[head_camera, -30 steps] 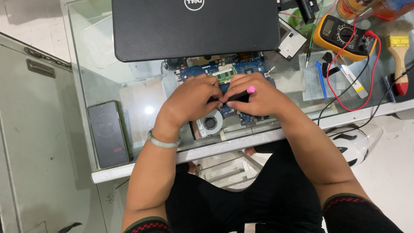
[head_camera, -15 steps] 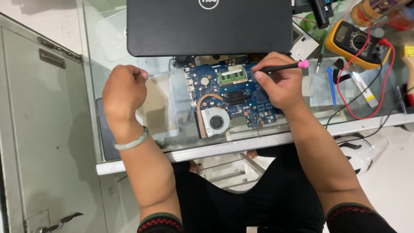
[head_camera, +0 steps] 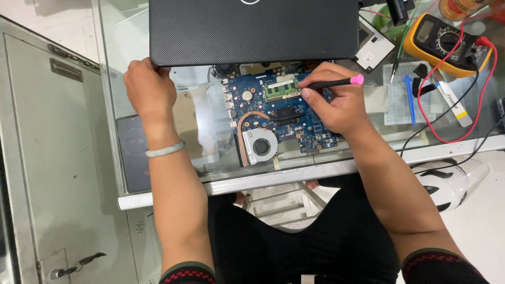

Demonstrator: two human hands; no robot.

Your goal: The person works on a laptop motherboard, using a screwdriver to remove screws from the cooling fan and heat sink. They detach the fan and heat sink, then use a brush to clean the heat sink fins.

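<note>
I see my right hand (head_camera: 336,102) pinched around a thin black tool with a pink cap (head_camera: 332,82), held like a pen so its tip can reach the green memory module (head_camera: 281,89) on the blue laptop motherboard (head_camera: 279,113). The board lies flat on the glass table (head_camera: 173,186), just near of the black laptop lid (head_camera: 252,29), with its round cooling fan (head_camera: 260,145) and copper heat pipe toward the near edge. My left hand (head_camera: 149,87) is clenched at the lid's near-left corner, apparently steadying it; I cannot tell whether it grips anything else. To the far right, well apart, sit a yellow multimeter (head_camera: 444,39) with red leads and a blue pry tool (head_camera: 410,97), within reach. A dark phone (head_camera: 134,152) lies at the left.
</note>
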